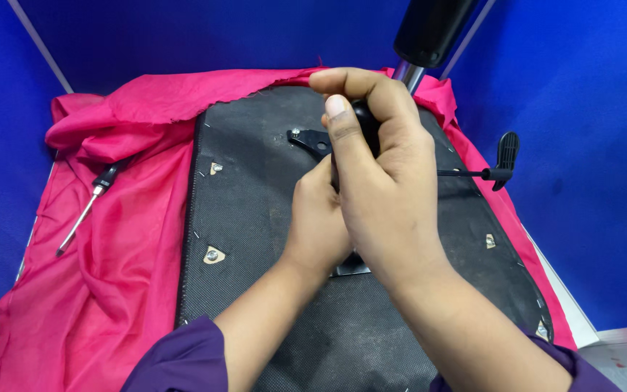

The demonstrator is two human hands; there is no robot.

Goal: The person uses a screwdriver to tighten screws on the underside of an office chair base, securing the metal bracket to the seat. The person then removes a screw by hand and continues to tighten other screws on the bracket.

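1. An upturned chair seat (270,239), covered underneath in black woven fabric, lies on a pink cloth (117,254) spread over the work surface; blue walls stand close on three sides.
2. The right hand (382,181) sits over the middle of the seat, its fingers curled tight around a black tool handle (363,116), thumb pressed along the front of it.
3. The left hand (317,218) is tucked just under and beside the right, fingers bent together toward the tool's shaft. Whether they actually pinch it cannot be told, as the right hand covers them.
4. A black metal bracket (310,138) with a bolt head lies on the seat, just left of the fingers.
5. Behind the hands a chrome column with a black sleeve (429,29) rises out of the top of the frame, its upper end cut off.
6. A black lever with a paddle end (506,156) sticks out to the right over the seat edge.
7. Silver corner plates with screws (213,255) dot the seat's underside.
8. A screwdriver (85,210) with a black handle lies on the cloth, well apart to the left.
9. The tool's tip and the mechanism plate are hidden under both hands; only a sliver of metal shows below the wrists.
10. Purple sleeves (183,359) are cut off by the bottom edge.
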